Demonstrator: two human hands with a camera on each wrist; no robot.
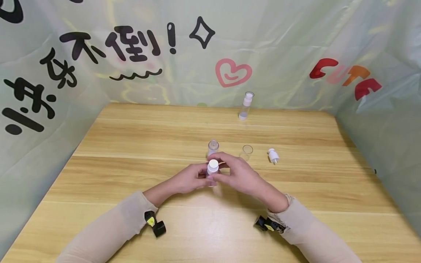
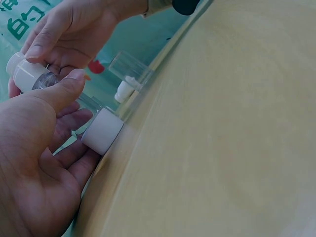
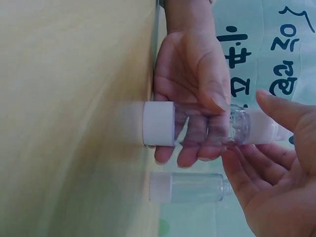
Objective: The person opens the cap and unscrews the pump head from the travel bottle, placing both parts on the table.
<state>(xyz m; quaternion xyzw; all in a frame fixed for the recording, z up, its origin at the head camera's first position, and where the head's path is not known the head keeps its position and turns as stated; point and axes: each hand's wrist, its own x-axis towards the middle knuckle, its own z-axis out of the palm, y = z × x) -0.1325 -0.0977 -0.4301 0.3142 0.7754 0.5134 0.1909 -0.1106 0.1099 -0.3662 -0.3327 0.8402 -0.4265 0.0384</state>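
A clear bottle (image 3: 195, 131) with a white base (image 3: 159, 123) stands upright at the middle of the table, a white pump head (image 1: 213, 167) on its neck. My left hand (image 1: 189, 179) holds the bottle's body, thumb on one side and fingers curled behind. My right hand (image 1: 243, 174) grips the white pump head at the top between thumb and fingers; in the left wrist view its thumb lies on the white collar (image 2: 29, 74). Just beyond my hands stands a second clear bottle (image 1: 213, 147) with an open neck and no pump on it.
Right of the second bottle stands a clear cover (image 1: 247, 149). A loose white pump head (image 1: 273, 156) is farther right on the wooden table (image 1: 148, 138). Near the back edge stands another bottle (image 1: 246, 106) with pump and clear cover on. Printed cloth (image 1: 279, 44) encloses the table's back and sides.
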